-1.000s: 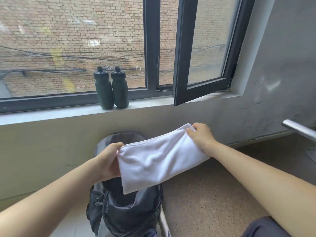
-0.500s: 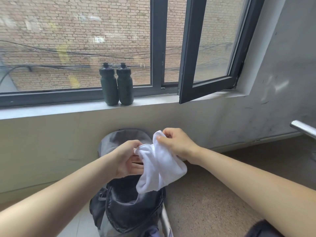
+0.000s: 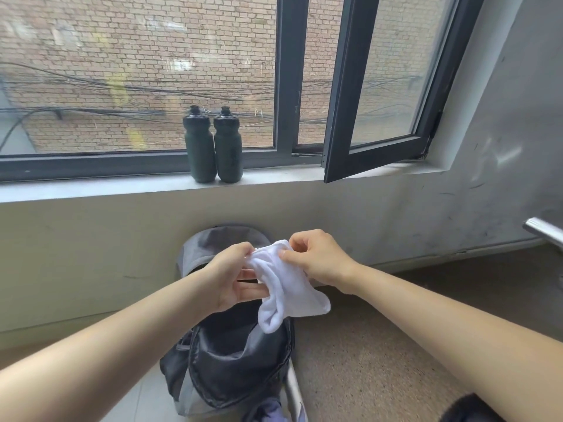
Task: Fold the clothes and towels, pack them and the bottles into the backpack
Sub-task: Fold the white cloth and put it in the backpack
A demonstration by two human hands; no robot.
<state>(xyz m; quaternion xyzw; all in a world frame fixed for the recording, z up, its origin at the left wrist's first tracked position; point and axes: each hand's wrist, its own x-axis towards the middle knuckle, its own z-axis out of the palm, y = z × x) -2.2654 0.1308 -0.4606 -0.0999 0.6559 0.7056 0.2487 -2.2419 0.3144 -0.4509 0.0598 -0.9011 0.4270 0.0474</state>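
Head view puts both your hands over the open backpack (image 3: 231,370), with a small white towel (image 3: 283,287) bunched between them. Your left hand (image 3: 231,275) has a narrow grip on the towel's top edge, pinching it between thumb and forefinger, with the other fingers stretched out beside the cloth. Your right hand (image 3: 316,260) pinches the same edge just beside it. The towel is soft terry gathered into loose folds. It hangs down from the two pinches, and its lower corner dangles over the backpack's mouth.

The backpack is grey and black. It stands on the floor (image 3: 365,345) against the pale wall (image 3: 91,254), and its main compartment gapes to show dark lining. On the windowsill (image 3: 122,187) above, two dark green bottles (image 3: 199,147) stand upright and touching, well apart from your hands. A dark-framed window sash (image 3: 374,86) swings inward to their right, and beyond the glass are a brick wall (image 3: 137,56) and sagging cables. A metal bar (image 3: 545,234) pokes in at the right edge.
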